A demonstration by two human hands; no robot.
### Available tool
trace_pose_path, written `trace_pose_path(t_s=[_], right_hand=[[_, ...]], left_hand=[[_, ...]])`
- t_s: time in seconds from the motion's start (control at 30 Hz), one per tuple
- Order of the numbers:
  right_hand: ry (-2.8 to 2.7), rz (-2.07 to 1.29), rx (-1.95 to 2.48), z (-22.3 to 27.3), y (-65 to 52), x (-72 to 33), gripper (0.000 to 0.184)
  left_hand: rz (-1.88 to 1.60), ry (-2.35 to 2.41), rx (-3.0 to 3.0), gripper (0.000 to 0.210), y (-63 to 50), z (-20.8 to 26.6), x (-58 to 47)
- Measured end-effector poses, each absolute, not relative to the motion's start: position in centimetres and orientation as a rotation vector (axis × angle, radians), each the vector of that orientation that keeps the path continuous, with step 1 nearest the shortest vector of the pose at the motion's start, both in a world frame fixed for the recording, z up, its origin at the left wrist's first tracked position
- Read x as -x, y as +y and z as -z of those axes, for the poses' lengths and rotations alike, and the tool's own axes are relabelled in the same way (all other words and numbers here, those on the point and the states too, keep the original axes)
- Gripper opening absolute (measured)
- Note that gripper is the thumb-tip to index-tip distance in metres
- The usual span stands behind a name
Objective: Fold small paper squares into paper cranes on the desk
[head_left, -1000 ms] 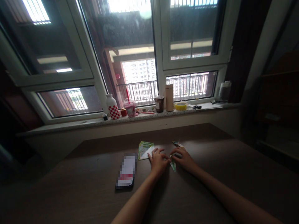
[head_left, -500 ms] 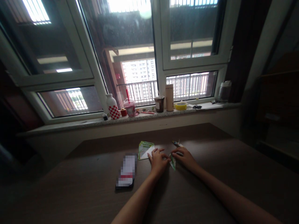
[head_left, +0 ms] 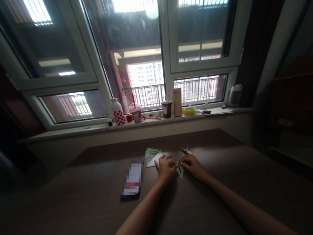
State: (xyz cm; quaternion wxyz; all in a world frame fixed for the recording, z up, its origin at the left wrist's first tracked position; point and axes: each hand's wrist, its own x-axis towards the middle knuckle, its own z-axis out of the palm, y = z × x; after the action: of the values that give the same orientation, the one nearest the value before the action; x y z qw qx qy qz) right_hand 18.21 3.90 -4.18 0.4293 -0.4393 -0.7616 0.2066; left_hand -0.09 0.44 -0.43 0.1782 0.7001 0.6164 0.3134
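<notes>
Between my two hands is a small folded piece of green and white paper (head_left: pixel 180 172), pointed at its lower end. My left hand (head_left: pixel 166 169) pinches its upper left side with thumb and fingertips. From the other side my right hand (head_left: pixel 192 164) grips the paper's upper right edge with bent fingers. A short stack of green and white printed sheets (head_left: pixel 151 157) lies just left of my left hand, partly covered by its fingers. Beyond my right hand rests a small dark and light object (head_left: pixel 186 150), too small to make out.
A phone (head_left: pixel 132 179) with a blurred screen lies left on the brown table (head_left: pixel 85 195). Along the windowsill (head_left: pixel 156 122) stand a checkered bottle (head_left: pixel 119 112), a pink drink cup (head_left: pixel 136 112), a brown cup (head_left: pixel 166 108), a tan flask (head_left: pixel 177 102) and yellow tape (head_left: pixel 189 111).
My right hand's fingers have shifted slightly on the paper, which has tilted a little and now shows more green. My left hand stays nearly still.
</notes>
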Motion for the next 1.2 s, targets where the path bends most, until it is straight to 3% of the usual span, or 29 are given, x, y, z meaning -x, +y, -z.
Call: trace_pose_path(t_s=[1.2], right_hand=[[-1.945, -0.515, 1.053, 3.44, 2.85, -17.88, 0.026]], left_hand=[[-0.980, 1.694, -1.928, 0.007, 0.52, 0.13, 0.39]])
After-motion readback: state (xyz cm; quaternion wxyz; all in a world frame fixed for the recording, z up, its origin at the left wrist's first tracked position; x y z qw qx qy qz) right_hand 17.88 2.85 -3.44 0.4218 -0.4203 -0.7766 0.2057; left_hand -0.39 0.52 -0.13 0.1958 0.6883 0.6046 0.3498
